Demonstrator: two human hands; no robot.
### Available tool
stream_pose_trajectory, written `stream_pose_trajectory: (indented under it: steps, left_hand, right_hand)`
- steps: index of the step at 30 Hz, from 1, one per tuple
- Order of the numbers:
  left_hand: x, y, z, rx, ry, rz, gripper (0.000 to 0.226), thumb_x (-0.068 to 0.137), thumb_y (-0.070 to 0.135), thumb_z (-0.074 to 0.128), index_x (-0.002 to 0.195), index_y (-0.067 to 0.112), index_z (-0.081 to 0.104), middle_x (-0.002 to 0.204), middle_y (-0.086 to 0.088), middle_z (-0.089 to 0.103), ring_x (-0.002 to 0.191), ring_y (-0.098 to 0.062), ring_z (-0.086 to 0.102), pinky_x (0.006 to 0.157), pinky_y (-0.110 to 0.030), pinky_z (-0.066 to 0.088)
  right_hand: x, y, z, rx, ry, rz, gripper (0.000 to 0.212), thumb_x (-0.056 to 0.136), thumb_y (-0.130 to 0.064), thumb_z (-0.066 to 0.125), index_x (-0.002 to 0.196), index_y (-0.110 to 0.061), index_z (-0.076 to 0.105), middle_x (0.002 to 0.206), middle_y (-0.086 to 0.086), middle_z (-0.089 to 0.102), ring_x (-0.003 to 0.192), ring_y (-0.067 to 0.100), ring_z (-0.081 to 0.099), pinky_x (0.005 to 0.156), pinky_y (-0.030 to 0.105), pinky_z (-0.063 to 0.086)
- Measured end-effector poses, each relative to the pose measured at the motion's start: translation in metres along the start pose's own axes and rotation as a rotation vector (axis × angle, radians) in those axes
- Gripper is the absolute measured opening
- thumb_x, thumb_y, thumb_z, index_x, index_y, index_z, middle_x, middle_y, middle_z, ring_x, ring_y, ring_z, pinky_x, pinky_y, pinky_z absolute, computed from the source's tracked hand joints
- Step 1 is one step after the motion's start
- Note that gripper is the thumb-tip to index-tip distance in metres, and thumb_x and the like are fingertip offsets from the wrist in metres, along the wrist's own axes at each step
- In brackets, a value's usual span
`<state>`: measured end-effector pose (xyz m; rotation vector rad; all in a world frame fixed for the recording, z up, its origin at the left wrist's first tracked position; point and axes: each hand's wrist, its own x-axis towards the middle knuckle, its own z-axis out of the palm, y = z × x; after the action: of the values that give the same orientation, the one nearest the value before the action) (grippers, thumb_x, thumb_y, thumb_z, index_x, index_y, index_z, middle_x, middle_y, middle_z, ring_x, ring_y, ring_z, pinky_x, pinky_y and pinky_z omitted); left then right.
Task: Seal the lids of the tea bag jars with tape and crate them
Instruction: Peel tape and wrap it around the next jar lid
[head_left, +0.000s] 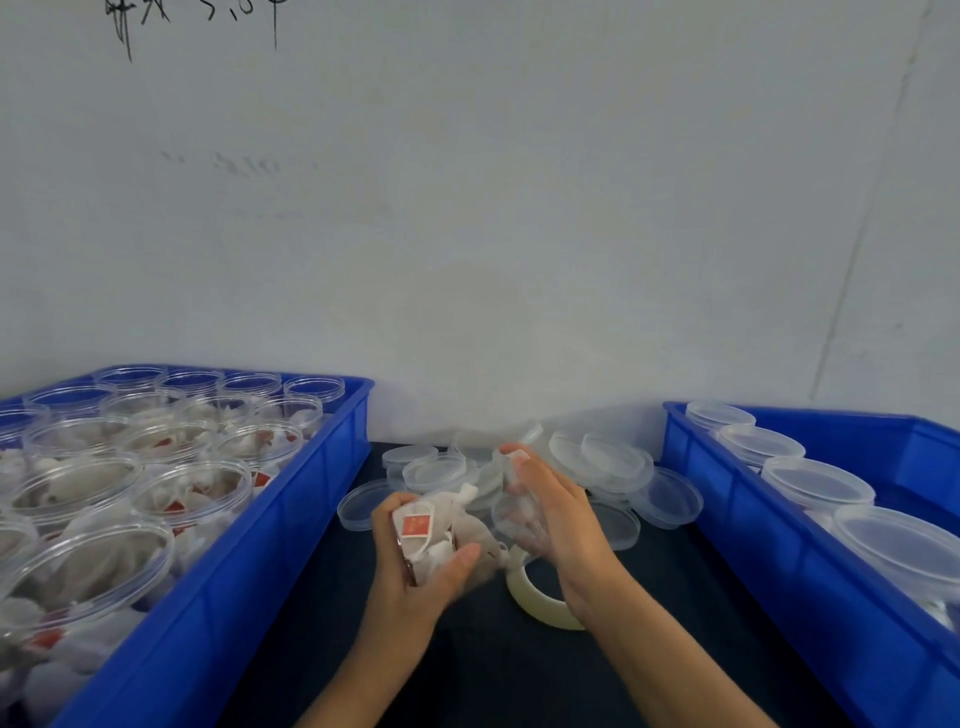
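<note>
A clear jar of tea bags, with white bags and a red tag showing, lies tilted between my hands over the dark table. My left hand grips its near end, fingers curled round it. My right hand covers the jar's far end, where a clear lid sits under the palm and fingers. A roll of pale tape lies on the table just below my right wrist, partly hidden by it.
A blue crate on the left holds several open jars of tea bags. A blue crate on the right holds lidded jars. Loose clear lids are heaped behind my hands, against the white wall.
</note>
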<state>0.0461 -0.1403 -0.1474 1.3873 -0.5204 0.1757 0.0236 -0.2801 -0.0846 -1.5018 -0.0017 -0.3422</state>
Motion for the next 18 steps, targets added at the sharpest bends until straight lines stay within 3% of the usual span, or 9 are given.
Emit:
stream_pose_trajectory:
  steps: [3,5,6,8,10,11,13,16,18]
  left_hand:
    - [-0.001,-0.003,-0.001,0.014,-0.015,0.05,0.058,0.064,0.046,0.075,0.11,0.048,0.04,0.099,0.028,0.059,0.092,0.002,0.063,0.072,-0.014,0.052]
    - [0.001,-0.006,-0.003,0.042,-0.044,0.005,0.054,0.071,0.042,0.079,0.109,0.05,0.042,0.1,0.02,0.062,0.091,0.001,0.064,0.072,-0.014,0.052]
    - [0.003,-0.007,-0.005,0.08,-0.065,-0.03,0.053,0.075,0.042,0.079,0.112,0.047,0.042,0.101,0.015,0.063,0.09,0.003,0.064,0.07,-0.013,0.052]
    - [0.006,-0.01,-0.013,0.177,-0.115,-0.107,0.06,0.069,0.039,0.08,0.117,0.038,0.044,0.108,0.01,0.061,0.091,0.006,0.063,0.068,-0.013,0.051]
    - [0.007,-0.012,-0.019,0.312,-0.147,-0.15,0.075,0.057,0.038,0.091,0.119,0.041,0.047,0.114,0.014,0.059,0.094,0.004,0.062,0.07,-0.017,0.053]
    - [0.006,-0.012,-0.019,0.394,-0.159,-0.15,0.085,0.049,0.042,0.093,0.12,0.045,0.046,0.115,0.019,0.057,0.096,0.003,0.061,0.074,-0.018,0.052]
    - [0.003,-0.011,-0.013,0.521,-0.177,-0.097,0.099,0.039,0.055,0.087,0.125,0.052,0.038,0.116,0.027,0.054,0.101,0.006,0.057,0.081,-0.018,0.049]
    - [-0.002,-0.015,-0.006,0.54,-0.108,-0.081,0.085,0.044,0.055,0.087,0.115,0.052,0.039,0.109,0.026,0.057,0.098,0.008,0.057,0.074,-0.012,0.046]
    - [-0.002,-0.021,-0.008,0.49,-0.042,-0.133,0.074,0.049,0.048,0.089,0.105,0.046,0.04,0.105,0.022,0.057,0.095,0.005,0.057,0.072,-0.014,0.045]
  right_hand:
    - [0.002,0.001,-0.001,-0.031,0.068,0.009,0.029,0.096,-0.037,0.052,0.075,-0.041,0.072,0.083,0.011,0.059,0.082,0.026,0.059,0.073,0.036,0.044]
    - [0.002,0.003,-0.001,-0.08,0.103,0.025,0.021,0.094,-0.037,0.054,0.084,-0.028,0.07,0.099,0.031,0.058,0.094,0.046,0.059,0.073,0.038,0.046]
    - [0.0,0.003,-0.002,-0.106,0.121,0.024,0.021,0.093,-0.037,0.055,0.088,-0.021,0.068,0.109,0.031,0.054,0.103,0.048,0.053,0.077,0.042,0.049]
    - [-0.002,0.006,-0.004,-0.149,0.129,-0.033,0.025,0.093,-0.034,0.058,0.101,-0.011,0.061,0.112,0.024,0.054,0.106,0.04,0.048,0.087,0.046,0.052]
    - [-0.003,0.005,-0.005,-0.257,0.106,-0.123,0.02,0.091,-0.033,0.061,0.1,-0.016,0.068,0.104,0.005,0.067,0.102,0.015,0.059,0.083,0.035,0.052]
    - [-0.004,0.004,-0.004,-0.32,0.093,-0.162,0.015,0.09,-0.035,0.063,0.1,-0.027,0.072,0.093,-0.013,0.072,0.095,-0.006,0.061,0.073,0.016,0.053]
    - [-0.005,0.003,-0.004,-0.394,0.017,-0.198,0.018,0.089,-0.035,0.065,0.106,-0.041,0.064,0.076,-0.033,0.065,0.079,-0.028,0.053,0.063,0.001,0.042]
    - [-0.005,-0.001,-0.01,-0.345,-0.151,-0.139,0.031,0.093,-0.027,0.062,0.123,-0.035,0.062,0.099,-0.032,0.062,0.094,-0.025,0.052,0.071,-0.004,0.039]
    - [-0.004,-0.003,-0.021,-0.284,-0.158,-0.101,0.03,0.095,-0.007,0.052,0.112,-0.027,0.067,0.101,-0.024,0.066,0.097,-0.01,0.058,0.079,0.005,0.043]
